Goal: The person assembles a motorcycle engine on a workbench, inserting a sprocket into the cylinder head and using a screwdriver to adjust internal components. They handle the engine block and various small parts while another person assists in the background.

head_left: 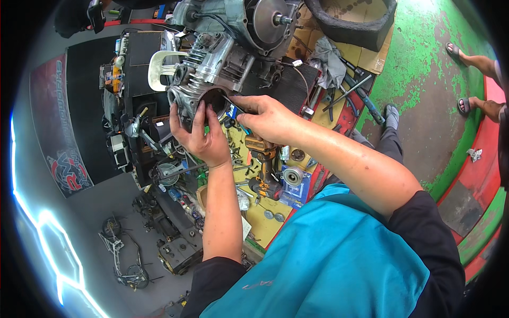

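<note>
One teal shirt (318, 259) sits foremost; left hand (208, 140) rests unclenched on one engine (225, 63) by the workbench's (261, 227) far edge; right hand (268, 119) pinches one slim tool (235, 105); two metal discs (269, 214) lie nearer.

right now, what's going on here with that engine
A person is working bare-handed at a metal engine. The left hand is at the rim of its round opening; the right hand holds a small blue-and-black item there, its type unclear. A cordless power tool lies on the yellow worktop.
</note>
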Demonstrator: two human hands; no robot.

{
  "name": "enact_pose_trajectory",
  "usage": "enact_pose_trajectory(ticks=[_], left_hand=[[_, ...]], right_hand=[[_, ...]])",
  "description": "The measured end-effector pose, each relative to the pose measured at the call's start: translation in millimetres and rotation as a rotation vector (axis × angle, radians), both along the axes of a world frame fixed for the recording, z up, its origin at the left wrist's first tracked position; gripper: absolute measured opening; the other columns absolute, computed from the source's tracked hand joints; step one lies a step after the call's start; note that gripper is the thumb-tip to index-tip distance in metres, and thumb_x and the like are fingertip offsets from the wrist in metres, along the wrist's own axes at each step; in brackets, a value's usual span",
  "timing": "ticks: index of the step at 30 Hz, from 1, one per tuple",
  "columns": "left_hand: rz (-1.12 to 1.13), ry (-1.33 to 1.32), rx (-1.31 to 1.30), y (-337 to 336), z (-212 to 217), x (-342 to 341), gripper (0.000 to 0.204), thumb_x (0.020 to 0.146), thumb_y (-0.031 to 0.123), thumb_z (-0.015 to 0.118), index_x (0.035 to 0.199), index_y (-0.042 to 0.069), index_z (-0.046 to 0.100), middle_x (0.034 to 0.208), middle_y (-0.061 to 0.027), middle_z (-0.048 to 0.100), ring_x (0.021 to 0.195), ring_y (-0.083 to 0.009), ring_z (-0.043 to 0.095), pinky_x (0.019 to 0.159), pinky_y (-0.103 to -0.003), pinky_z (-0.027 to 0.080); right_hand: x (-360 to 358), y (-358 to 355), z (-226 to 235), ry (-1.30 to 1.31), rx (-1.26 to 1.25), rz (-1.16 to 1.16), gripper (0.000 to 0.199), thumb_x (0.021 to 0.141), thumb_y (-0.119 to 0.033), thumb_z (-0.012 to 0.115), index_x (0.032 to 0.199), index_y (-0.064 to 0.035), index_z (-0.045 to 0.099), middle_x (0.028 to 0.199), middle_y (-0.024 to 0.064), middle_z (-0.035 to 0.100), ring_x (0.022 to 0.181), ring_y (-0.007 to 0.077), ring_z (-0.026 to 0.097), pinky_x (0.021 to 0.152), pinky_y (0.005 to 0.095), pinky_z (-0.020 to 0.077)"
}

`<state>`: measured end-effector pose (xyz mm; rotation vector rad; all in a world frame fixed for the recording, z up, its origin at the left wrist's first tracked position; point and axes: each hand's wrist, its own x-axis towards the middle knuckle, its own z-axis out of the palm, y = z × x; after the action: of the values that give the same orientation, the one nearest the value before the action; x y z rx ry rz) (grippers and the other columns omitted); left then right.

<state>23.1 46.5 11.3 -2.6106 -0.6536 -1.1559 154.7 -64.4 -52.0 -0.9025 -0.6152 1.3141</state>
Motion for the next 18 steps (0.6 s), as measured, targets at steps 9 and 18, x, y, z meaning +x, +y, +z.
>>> enact_pose_trajectory(ticks=[9,18], left_hand=[[-0.038,-0.128,-0.043,11,-14,-4,0.038,0.085,0.001,0.085,0.111,0.002,0.056,0.146,-0.0240,0.050,0.138,-0.0366,0.052,0.117,-0.049,0.043],[-0.019,0.101,-0.162,23,9,-10,0.081,0.088,0.006,0.083,0.159,-0.002,0.044,0.161,-0.0218,0.048,0.152,-0.0364,0.044,0.129,-0.049,0.028]], right_hand=[[2,-6,8,0.040,0.001,0.020,0.060,0.100,-0.013,0.061,0.157,0.0033,0.051,0.110,0.0191,0.078,0.078,0.0123,0.070,0.071,0.0315,0.0572],[11,-10,15,0.074,-0.059,0.048,0.056,0.099,-0.011,0.064,0.152,0.0052,0.056,0.120,0.0178,0.075,0.100,0.0134,0.070,0.088,0.0308,0.0561]])
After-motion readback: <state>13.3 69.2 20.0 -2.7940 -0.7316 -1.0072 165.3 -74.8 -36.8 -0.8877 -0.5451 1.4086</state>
